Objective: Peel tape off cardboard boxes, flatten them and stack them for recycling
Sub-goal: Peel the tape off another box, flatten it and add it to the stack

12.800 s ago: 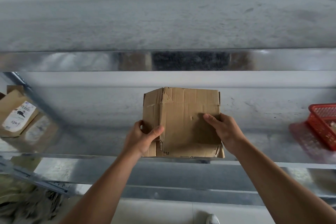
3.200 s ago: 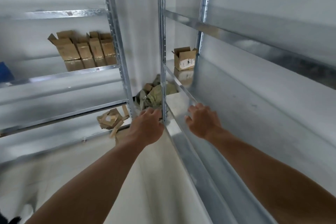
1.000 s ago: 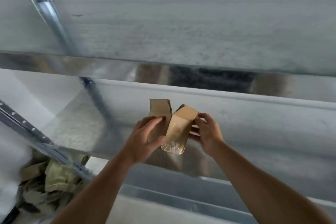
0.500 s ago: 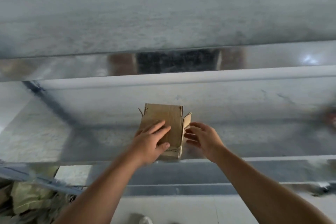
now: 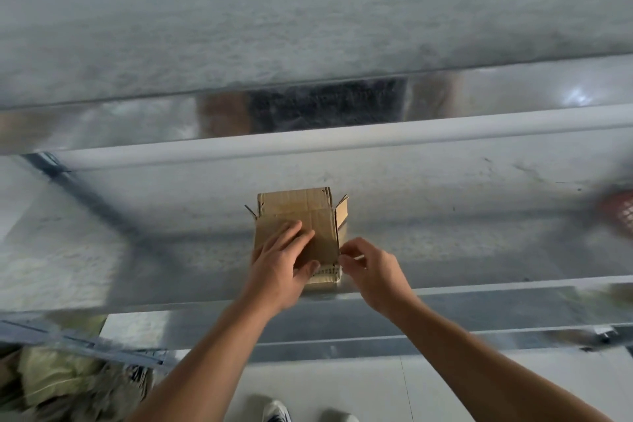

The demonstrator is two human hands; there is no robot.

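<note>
Both our hands are on one small cardboard box (image 5: 301,219), which sits on a galvanised metal shelf (image 5: 137,250) close to its front edge. Our left hand (image 5: 281,264) lies flat on the box's top panel, fingers straight and slightly spread, pointing away from us, with the thumb reaching along the near edge where the corrugated end shows. Our right hand (image 5: 371,269) is at the box's near right corner. Its thumb and forefinger are brought together in a pinch against the right edge and the other fingers are curled; whether they hold tape or the card itself we cannot tell. On the box's right side a short flap (image 5: 342,216) stands up and leans outward, and a thin sliver of card sticks up at the far left corner. The top panel is creased across its width. Higher up runs an upper shelf (image 5: 308,27), whose shiny front lip carries dim reflections. At the far right, well apart from the box, we make out a red basket (image 5: 620,216), blurred. Below the shelf at lower left lies a heap of crumpled cardboard scraps (image 5: 61,384), also blurred, and on the pale floor (image 5: 445,387) we see the toes of our shoes (image 5: 277,413).
</note>
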